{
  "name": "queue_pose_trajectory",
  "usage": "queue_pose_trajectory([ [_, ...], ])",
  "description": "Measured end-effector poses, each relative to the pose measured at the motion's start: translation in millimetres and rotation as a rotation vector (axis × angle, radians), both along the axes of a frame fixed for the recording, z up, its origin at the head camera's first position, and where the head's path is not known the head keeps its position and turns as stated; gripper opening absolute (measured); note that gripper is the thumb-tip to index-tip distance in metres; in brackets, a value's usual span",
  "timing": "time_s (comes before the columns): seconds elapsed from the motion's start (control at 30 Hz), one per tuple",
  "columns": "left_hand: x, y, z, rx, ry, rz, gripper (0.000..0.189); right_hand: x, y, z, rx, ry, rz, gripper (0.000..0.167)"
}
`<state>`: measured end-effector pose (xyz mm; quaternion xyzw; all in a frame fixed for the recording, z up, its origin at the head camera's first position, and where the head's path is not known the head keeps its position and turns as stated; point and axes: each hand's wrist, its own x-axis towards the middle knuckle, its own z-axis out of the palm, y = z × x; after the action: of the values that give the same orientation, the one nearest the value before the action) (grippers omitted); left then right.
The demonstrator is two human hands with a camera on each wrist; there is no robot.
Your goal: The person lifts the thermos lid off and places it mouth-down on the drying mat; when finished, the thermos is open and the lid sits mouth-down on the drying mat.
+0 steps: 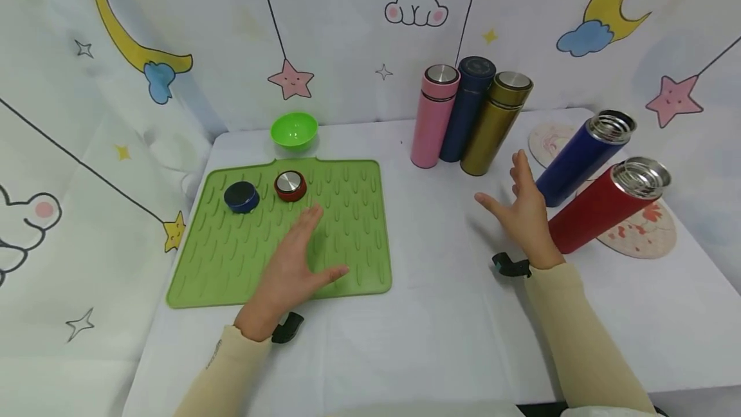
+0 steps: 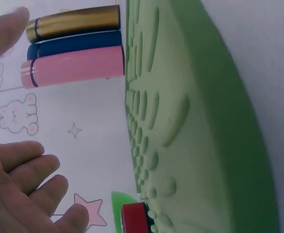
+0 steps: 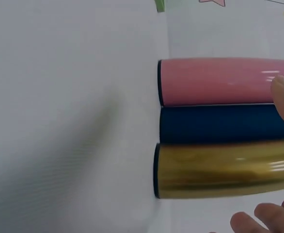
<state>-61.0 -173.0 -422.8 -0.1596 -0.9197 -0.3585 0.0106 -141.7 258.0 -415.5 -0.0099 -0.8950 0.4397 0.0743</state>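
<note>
My left hand [image 1: 289, 272] hovers over the green drying mat [image 1: 347, 237], thumb spread from straight fingers, holding nothing. On the mat's far part sit a blue lid [image 1: 241, 197] and a red lid with a silver top [image 1: 290, 186]. My right hand [image 1: 523, 214], also spread and holding nothing, is left of the lidless red thermos bottle [image 1: 599, 211] and overlaps its base in the head view. Behind that bottle stands a lidless blue thermos bottle [image 1: 579, 163]. Capped pink [image 1: 433, 124], dark blue [image 1: 465, 114] and gold [image 1: 492, 134] thermos bottles stand close together beyond the right hand.
A small green bowl [image 1: 294, 131] stands behind the mat. Two round patterned coasters, one nearer [image 1: 651, 233] and one farther [image 1: 547, 140], lie at the right by the lidless bottles. A cartoon-print cloth [image 1: 347, 31] hangs behind the white table [image 1: 428, 333].
</note>
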Motion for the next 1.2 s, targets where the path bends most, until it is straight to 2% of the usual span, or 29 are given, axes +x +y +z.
queue_pose_trajectory([
  [0.17,5.2,3.4,-2.9,0.021,0.021,-0.007,0.112,-34.4,0,-3.5,-0.04,0.002,-0.073,0.118],
  [0.37,9.9,6.1,-5.6,0.021,0.038,-0.006,0.111,-76.1,0,-12.8,-0.096,0.062,-0.139,0.115],
  [0.53,12.5,5.6,-4.5,0.012,0.046,0.006,0.11,-96.7,-1,-10.9,-0.144,0.07,-0.143,0.101],
  [0.7,13.3,3.3,-3.2,0.024,0.04,0.021,0.11,-103.4,-6,-4.0,-0.142,0.036,-0.153,0.093],
  [0.93,11.8,3.6,-5.9,0.021,0.052,0.027,0.11,-106.3,-7,-3.4,-0.145,0.037,-0.172,0.087],
  [1.2,10.1,3.4,-7.7,0.058,0.021,0.031,0.108,-94.6,-8,-0.5,-0.173,0.004,-0.19,0.088],
])
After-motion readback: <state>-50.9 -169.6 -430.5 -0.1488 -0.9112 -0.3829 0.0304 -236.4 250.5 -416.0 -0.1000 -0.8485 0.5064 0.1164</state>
